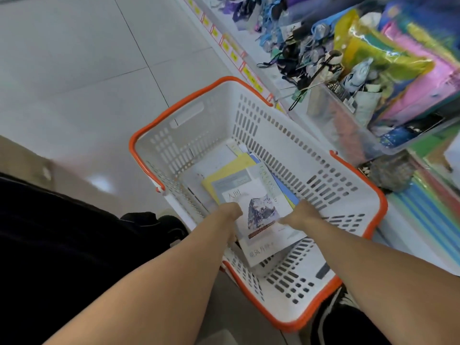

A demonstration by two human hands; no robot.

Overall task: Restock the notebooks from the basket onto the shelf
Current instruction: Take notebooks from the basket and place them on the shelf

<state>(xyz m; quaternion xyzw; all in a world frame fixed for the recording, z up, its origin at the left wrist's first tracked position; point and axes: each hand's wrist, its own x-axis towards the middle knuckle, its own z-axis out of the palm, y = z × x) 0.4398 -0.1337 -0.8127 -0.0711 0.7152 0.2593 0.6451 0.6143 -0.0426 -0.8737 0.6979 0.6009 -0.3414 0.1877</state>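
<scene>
Basket (293,145): white plastic with an orange rim, standing on the floor beside the shelf, long side toward the stock, so the reach from one to the other is short.
Notebooks (231,170): a loose, fanned pile on the basket bottom; yellow, blue and pale covers show under the top one.
Top notebook (261,210): pale cover with a mountain picture, lying uppermost and askew, its near corner raised against the basket wall.
Left hand (230,214): down in the basket at the top notebook's left edge, fingers curled onto it; it appears to hold that edge.
Right hand (302,215): at the right edge of the same notebook, fingers hidden beneath, apparently gripping. A hand on each side keeps the cover flat for lifting.
Shelf (249,46): at right, with yellow price tags along its front, carrying bright folders (403,70) and corded items; the notebooks' slot cannot be made out.
Stage, as judged: first lift out of the basket, with nothing yet shelved.
</scene>
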